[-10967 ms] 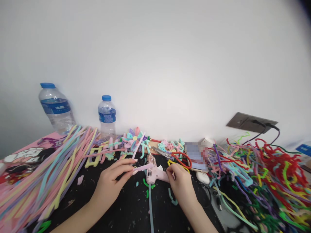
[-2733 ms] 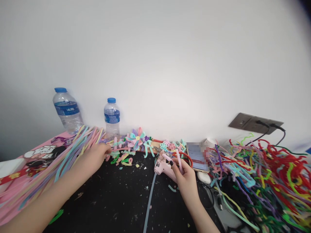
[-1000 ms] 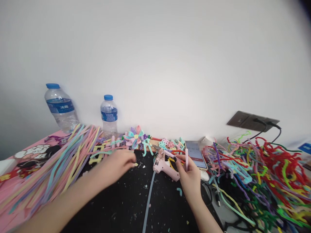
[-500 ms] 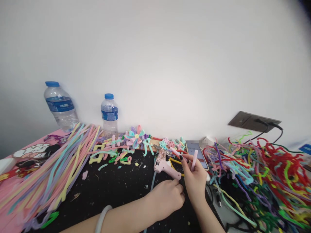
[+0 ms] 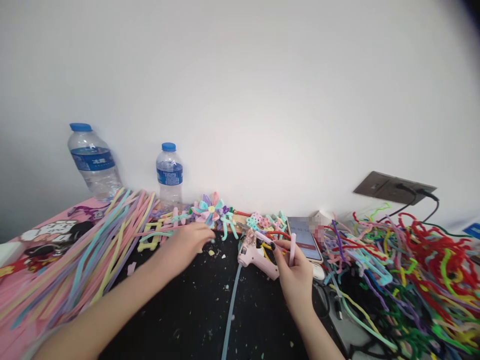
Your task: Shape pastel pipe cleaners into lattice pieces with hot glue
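Observation:
My right hand point(image 5: 296, 275) is closed on a pale pink pipe cleaner point(image 5: 293, 247); one end stands up between the fingers and another pokes out toward the left. Just left of that hand lies a pink glue gun point(image 5: 260, 262), with a long bluish glue stick point(image 5: 230, 315) running from its back toward me. Over the far left part of the black mat hangs my left hand point(image 5: 187, 245), near the small cut pipe cleaner pieces. Its fingers are blurred and partly turned away, so I cannot make out what they hold. A multicoloured fuzzy flower point(image 5: 210, 209) lies beyond it.
Long pastel pipe cleaners point(image 5: 112, 240) spread over the left side. Two water bottles point(image 5: 169, 172) stand by the wall. A phone point(image 5: 305, 240) lies behind my right hand. Tangled bright pipe cleaners point(image 5: 431, 270) fill the right, below a wall socket point(image 5: 393, 187) with plugged cables.
My left hand has moved from beside the glue gun to the far left, over the small pieces. My right hand has shifted slightly left, still holding the pink pipe cleaner.

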